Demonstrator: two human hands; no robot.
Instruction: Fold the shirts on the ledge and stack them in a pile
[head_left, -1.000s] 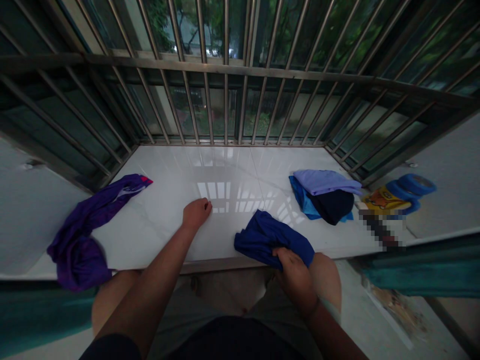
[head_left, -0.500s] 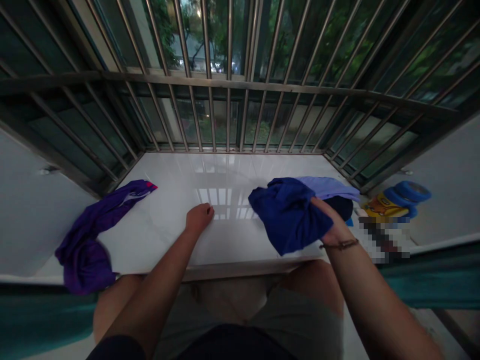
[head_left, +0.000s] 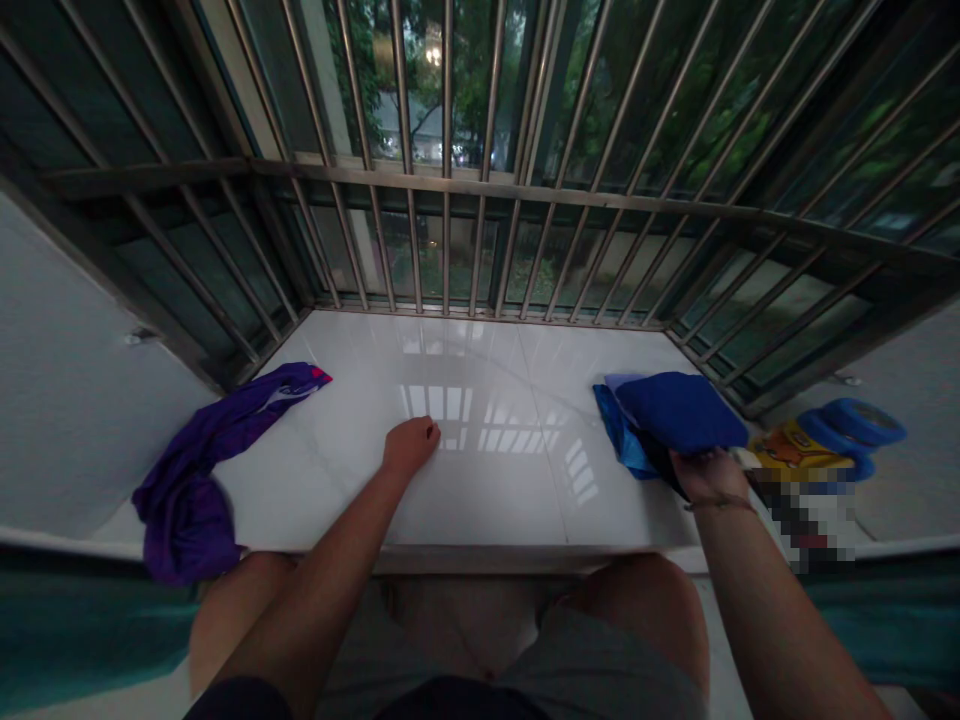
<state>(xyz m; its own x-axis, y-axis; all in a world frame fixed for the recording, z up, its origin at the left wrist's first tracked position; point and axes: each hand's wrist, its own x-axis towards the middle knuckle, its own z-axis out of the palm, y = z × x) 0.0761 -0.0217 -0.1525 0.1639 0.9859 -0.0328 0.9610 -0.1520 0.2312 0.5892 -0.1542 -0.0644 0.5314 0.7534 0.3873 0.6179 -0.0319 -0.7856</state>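
And over it comes, the blue cloth (head_left: 679, 410) now covering most of the pile (head_left: 621, 440) at two o'clock, my right hand (head_left: 711, 474) gripping its near edge, my left hand (head_left: 412, 443) curled closed, leaving the purple garment (head_left: 187, 515) apart at ten o'clock.

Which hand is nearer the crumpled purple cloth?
Left. The left hand is right of the crumpled purple cloth; the right hand is farther right, touching the folded blue cloth.

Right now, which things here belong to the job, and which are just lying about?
Seemingly in the job:
royal-blue cloth, at the right hand
folded cloths beneath it
perhaps the purple cloth, untouched

Apparently lying about:
yellow-and-blue container
pixelated item beside it
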